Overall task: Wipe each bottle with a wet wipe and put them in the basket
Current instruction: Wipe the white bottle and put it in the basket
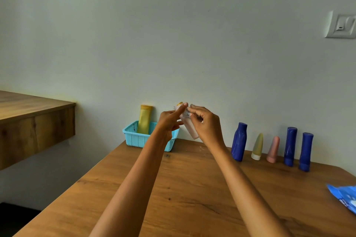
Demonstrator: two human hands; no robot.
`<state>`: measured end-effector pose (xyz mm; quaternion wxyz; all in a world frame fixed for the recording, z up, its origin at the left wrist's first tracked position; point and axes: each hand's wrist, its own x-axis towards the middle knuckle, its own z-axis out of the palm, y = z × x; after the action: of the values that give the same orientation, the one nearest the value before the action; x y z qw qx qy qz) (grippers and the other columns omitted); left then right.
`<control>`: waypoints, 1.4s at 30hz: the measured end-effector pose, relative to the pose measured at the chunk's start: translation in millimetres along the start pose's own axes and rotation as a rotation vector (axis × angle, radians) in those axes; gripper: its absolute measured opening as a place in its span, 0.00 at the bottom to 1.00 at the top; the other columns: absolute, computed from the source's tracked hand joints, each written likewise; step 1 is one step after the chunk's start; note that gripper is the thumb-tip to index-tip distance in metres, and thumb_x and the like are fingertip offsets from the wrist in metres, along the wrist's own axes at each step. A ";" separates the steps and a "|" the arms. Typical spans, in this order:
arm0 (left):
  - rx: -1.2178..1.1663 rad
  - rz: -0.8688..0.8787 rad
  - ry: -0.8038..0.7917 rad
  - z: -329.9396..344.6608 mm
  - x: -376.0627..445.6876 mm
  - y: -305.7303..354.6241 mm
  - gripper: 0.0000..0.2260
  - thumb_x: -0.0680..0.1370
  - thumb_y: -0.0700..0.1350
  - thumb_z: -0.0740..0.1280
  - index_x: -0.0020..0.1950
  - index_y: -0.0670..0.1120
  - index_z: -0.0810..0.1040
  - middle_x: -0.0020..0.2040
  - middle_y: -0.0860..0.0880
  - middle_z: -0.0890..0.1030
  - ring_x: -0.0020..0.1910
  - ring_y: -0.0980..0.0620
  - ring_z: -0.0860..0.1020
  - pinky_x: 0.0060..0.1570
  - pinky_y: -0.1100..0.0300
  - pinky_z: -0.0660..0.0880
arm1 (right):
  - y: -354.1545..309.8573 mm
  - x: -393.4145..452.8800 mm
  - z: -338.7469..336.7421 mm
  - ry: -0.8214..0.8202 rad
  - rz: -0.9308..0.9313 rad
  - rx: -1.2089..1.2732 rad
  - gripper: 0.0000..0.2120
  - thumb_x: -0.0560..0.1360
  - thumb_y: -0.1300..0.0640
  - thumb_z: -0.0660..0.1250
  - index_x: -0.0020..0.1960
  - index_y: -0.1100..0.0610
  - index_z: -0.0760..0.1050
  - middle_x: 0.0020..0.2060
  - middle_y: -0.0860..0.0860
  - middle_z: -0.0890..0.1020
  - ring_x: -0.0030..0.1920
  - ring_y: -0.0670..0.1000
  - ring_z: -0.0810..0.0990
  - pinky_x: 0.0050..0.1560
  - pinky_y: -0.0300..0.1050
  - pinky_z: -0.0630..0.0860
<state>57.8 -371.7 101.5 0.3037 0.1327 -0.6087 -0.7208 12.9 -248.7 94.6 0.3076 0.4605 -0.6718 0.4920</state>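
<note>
A: Any writing to read? The blue packet [344, 199] is lying at the table's [183, 188] right edge with white print on it, but it's too blurred to make out. Nothing legible on the bottles.

B: And up in the air above the table, both hands are working a pale pink bottle [192, 131]. It's tilting, with a yellowish cap end up by the fingertips and its base pointing down toward the table.

A: The left hand [170, 121] is holding it from the left, index finger stretched along the top. The right hand [206, 124] is pinching a whitish wet wipe [185, 113] against the bottle's upper part, fingers curled.

B: Just behind the left hand, the turquoise basket [134, 136] is sitting at the table's far edge, a yellow bottle [144, 119] standing in it.

A: Along the wall to the right, five are waiting on the table: a blue bottle [238, 141], a yellow-green tube [257, 146], a pink tube [273, 149], then two more blue bottles [290, 146] and [306, 151].
</note>
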 end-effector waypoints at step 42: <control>0.058 0.017 0.009 -15.9 -13.3 0.8 0.28 0.72 0.57 0.70 0.66 0.41 0.72 0.57 0.46 0.77 0.54 0.49 0.76 0.53 0.54 0.68 | 27.5 -50.6 -22.3 -0.694 0.766 0.135 0.06 0.72 0.61 0.69 0.48 0.53 0.77 0.46 0.49 0.78 0.49 0.49 0.78 0.50 0.45 0.78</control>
<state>77.3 -376.4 96.4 0.3085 0.1397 -0.6290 -0.6998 6.3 -209.2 47.7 -0.1656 0.3362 -0.8214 0.4299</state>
